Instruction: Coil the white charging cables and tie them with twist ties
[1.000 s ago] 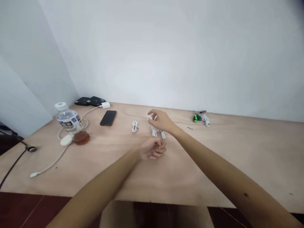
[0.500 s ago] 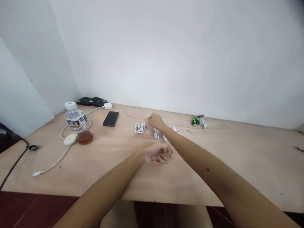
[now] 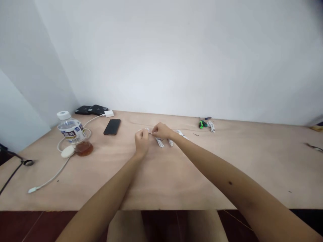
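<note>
Both bare hands close together over the wooden table (image 3: 191,174), thumbs and fingers drawn in. Right hand (image 3: 162,131) has its fingertips pinched on a thin dark tie (image 3: 150,133) that shows in the small gap between the hands. Left hand (image 3: 142,143) is at the near side of white looped cable bundles (image 3: 147,129), partly covering them; fingers curled, but can't tell whether its grip is on the tie, a bundle or nothing, too small. More white bundles lie on the table: one with a dark tie (image 3: 160,143) just below the right hand, a short white bundle (image 3: 171,142) near the right wrist, and a slanted white bundle (image 3: 181,134) partly behind the right forearm. Loose dark wavy tie (image 3: 196,134) lies farther right. Beyond it, a bright green and black object (image 3: 201,124) sits beside a white coiled cable (image 3: 211,126). Left side: black rectangular phone (image 3: 112,127) flat, clear plastic bottle with white cap and printed label (image 3: 72,131) upright, brown liquid low inside. White round puck (image 3: 67,151) on a white cable rests next to the bottle. Farther back, white plug block (image 3: 109,114) by two flat black boxes (image 3: 98,109) near the wall.
</note>
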Motion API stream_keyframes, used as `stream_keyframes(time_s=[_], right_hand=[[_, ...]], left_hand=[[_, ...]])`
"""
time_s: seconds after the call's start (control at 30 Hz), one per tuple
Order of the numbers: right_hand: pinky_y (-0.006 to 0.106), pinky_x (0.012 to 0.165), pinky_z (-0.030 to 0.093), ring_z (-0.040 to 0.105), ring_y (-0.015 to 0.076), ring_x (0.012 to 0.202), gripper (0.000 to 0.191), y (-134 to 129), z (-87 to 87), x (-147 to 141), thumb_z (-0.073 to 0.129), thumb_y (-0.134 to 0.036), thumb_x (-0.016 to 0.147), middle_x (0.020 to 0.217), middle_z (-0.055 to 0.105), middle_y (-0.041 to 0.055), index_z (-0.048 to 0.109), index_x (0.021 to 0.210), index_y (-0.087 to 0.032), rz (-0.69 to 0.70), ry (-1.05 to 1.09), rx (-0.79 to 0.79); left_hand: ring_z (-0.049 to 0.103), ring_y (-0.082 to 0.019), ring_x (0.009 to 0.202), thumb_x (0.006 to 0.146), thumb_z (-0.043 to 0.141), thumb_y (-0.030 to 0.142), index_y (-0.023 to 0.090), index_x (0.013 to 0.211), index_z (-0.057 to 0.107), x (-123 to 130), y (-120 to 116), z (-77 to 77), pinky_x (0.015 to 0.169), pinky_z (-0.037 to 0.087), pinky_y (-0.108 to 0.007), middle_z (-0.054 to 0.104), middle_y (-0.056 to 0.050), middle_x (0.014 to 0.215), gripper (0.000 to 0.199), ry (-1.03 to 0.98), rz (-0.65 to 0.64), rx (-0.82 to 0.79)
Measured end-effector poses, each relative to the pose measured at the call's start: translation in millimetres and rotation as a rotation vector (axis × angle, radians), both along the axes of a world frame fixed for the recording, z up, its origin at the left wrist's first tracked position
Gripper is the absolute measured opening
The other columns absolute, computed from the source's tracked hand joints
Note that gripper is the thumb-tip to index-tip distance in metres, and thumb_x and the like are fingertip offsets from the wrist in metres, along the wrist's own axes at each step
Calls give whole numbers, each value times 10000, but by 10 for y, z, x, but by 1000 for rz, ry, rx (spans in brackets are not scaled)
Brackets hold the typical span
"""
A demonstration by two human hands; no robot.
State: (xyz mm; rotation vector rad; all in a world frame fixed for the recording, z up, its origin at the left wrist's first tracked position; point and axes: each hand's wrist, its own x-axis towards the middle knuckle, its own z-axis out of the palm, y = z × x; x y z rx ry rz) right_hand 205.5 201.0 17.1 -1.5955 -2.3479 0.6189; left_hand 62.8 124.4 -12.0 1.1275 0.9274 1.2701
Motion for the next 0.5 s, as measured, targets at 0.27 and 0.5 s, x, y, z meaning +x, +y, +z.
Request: stream_keyframes(time_s=[0.27, 0.5], right_hand=[[277, 691, 479, 650, 181, 766, 198, -137, 183, 57, 631, -247, 871, 881, 781, 76, 803, 875, -148, 28, 326, 192], [333, 780, 542, 699, 224, 849, 164, -342, 50, 324, 683, -239, 863, 927, 792, 86, 810, 938, -168, -47, 536, 276]], left_hand=[[611, -168, 861, 920, 681, 253, 211, 1210, 617, 188, -22, -231, 780, 505, -307, 626, -68, 1114, 300, 330, 442, 384], [739, -245, 1007, 926, 761, 397, 186, 1390, 562, 247, 46, -329, 837, 572, -353, 769, -104, 1048, 547, 156, 156, 261]])
